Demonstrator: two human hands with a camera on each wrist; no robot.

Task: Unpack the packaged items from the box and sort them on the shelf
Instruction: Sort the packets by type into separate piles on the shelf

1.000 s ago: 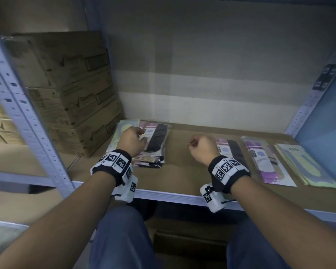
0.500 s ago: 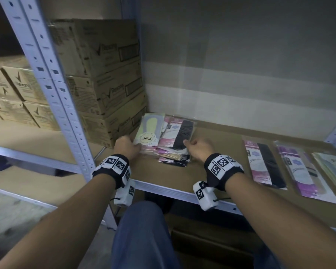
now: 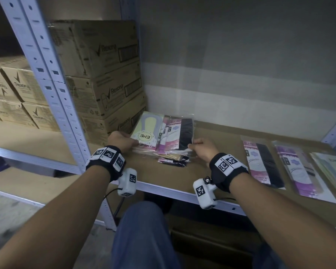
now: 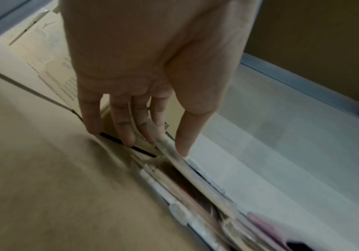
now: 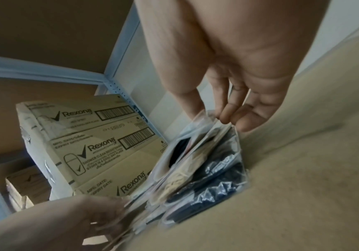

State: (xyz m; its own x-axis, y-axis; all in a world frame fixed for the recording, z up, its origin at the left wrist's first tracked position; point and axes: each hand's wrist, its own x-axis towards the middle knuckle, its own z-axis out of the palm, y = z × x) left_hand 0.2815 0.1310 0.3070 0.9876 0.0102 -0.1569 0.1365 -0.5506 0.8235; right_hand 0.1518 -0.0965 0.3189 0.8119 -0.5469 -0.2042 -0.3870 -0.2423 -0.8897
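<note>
A loose stack of flat plastic packets (image 3: 164, 138) lies on the brown shelf board (image 3: 217, 152), beside the cartons. A pale yellow "ENE" packet (image 3: 146, 129) lies on top at the left, pink-and-black ones beside it. My left hand (image 3: 122, 140) pinches the stack's left near corner, thumb on top (image 4: 182, 135). My right hand (image 3: 199, 146) pinches the right near corner between thumb and fingers (image 5: 228, 117). The upper packets (image 5: 198, 156) tilt up off the board. Sorted packets lie to the right: pink-and-black (image 3: 262, 164), purple (image 3: 301, 171), pale green (image 3: 334, 167).
Stacked Rexona cartons (image 3: 103, 74) stand close behind and left of the stack, against a grey metal upright (image 3: 52, 90). More cartons (image 3: 14, 98) fill the neighbouring bay. A cardboard box (image 3: 211, 247) sits on the floor under the shelf, by my knees.
The view has swung left. My right hand moved left from near the sorted pink-and-black packet to the stack. Both hands now pinch the stack's near corners and its top has lifted.
</note>
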